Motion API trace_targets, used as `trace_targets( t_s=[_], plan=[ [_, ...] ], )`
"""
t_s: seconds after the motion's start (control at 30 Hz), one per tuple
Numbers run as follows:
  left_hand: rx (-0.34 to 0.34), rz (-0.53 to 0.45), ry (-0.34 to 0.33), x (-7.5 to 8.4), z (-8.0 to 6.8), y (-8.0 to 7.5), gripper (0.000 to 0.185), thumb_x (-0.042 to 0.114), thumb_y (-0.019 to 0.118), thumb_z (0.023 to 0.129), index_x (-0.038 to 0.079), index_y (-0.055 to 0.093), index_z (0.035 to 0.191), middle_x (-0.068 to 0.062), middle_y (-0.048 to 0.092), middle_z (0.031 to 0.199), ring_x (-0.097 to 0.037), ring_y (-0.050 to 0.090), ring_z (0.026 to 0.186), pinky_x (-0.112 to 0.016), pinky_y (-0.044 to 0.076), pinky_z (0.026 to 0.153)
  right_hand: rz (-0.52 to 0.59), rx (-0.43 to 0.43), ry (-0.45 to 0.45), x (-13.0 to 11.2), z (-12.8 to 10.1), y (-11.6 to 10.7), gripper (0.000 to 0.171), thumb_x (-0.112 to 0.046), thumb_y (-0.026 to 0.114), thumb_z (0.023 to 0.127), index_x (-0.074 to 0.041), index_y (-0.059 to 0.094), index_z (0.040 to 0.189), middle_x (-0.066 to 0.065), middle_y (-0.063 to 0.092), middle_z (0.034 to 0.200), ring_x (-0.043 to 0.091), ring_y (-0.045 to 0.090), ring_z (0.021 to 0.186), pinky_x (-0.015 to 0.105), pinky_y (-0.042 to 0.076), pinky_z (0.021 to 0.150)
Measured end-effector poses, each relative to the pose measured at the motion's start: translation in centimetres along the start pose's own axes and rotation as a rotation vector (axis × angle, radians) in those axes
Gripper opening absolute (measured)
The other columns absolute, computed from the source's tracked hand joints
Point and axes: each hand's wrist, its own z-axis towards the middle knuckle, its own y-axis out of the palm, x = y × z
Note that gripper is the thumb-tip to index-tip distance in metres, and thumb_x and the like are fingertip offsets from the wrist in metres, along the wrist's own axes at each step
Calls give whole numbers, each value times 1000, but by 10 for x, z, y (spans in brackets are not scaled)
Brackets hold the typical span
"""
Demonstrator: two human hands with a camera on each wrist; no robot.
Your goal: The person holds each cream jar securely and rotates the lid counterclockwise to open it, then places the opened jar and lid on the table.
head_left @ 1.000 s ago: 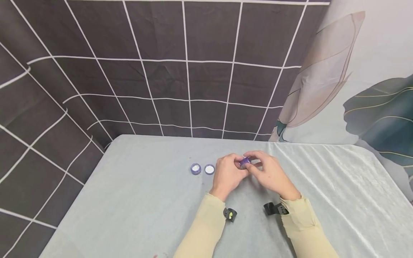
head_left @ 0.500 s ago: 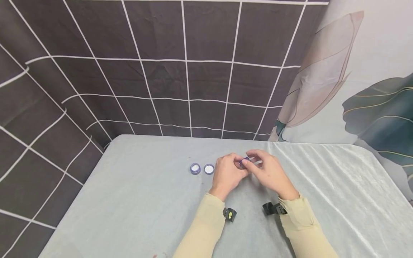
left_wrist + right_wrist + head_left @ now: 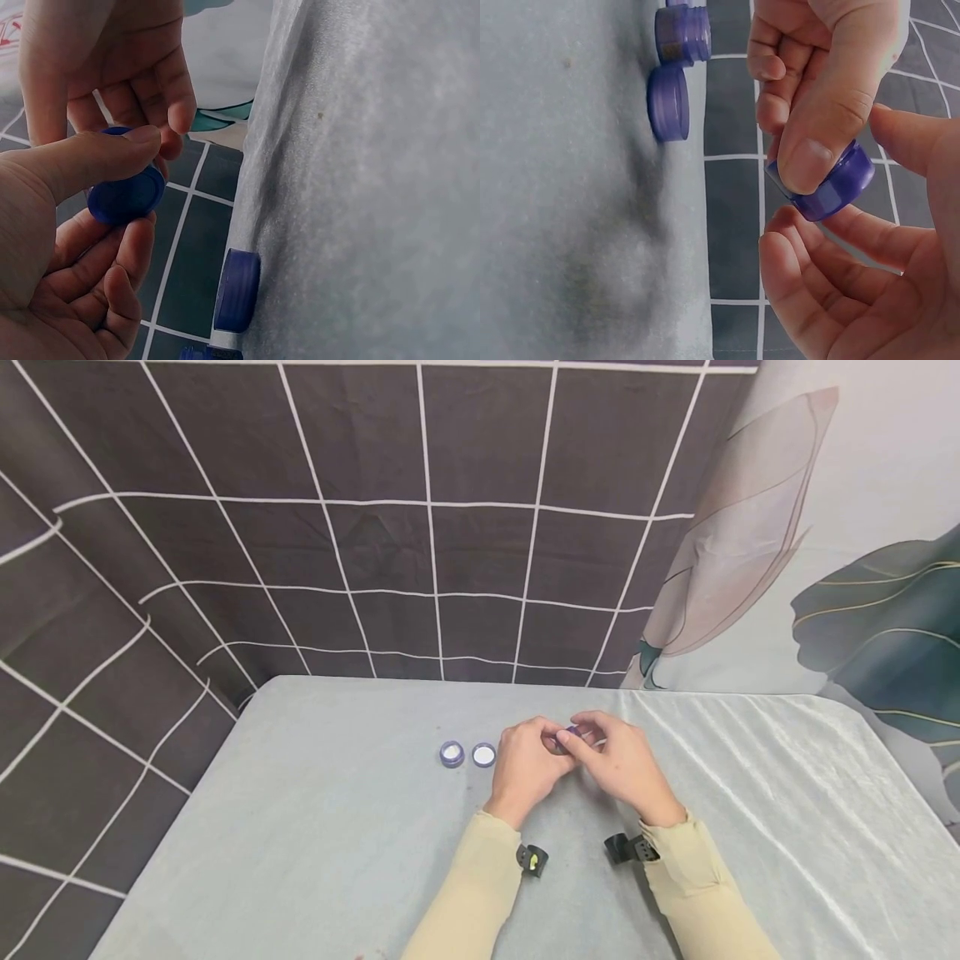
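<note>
A small round purple jar (image 3: 846,180) is held above the table between my two hands. My left hand (image 3: 525,764) pinches it, thumb across it and fingers curled behind it. My right hand (image 3: 621,762) surrounds it from the other side. In the right wrist view its thumb (image 3: 907,139) stands off the jar's visible side, and its fingertips (image 3: 780,244) lie close beneath, perhaps touching. Whether the jar has its lid on cannot be seen. To the left on the table stand an uncapped purple jar (image 3: 452,754) with white inside and a purple lid (image 3: 483,755) with a white liner.
A pale grey-blue cloth (image 3: 322,827) covers the table, wrinkled at the right. Behind and at the left hangs a dark curtain (image 3: 382,543) with white grid lines. Patterned leaf fabric (image 3: 885,618) hangs at the back right. Both wrists carry black camera mounts (image 3: 534,860).
My right thumb has slid leftward over the held jar, so less of its purple shows in the head view. My left hand keeps its grip; the uncapped jar and lid stay put.
</note>
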Motion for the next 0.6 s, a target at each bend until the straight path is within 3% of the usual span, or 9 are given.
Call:
trace_targets(
  t_s=[0.6],
  plan=[
    [3,-15,-1,0,-1,0,28,31,89,72,17,77,94,15,66,73,2,57,68,-18,47,65,6,-11,-5,0,0,0,34,-31,69,95,-1,72,110,7,75,94,17,71,80,35,55,71]
  ],
)
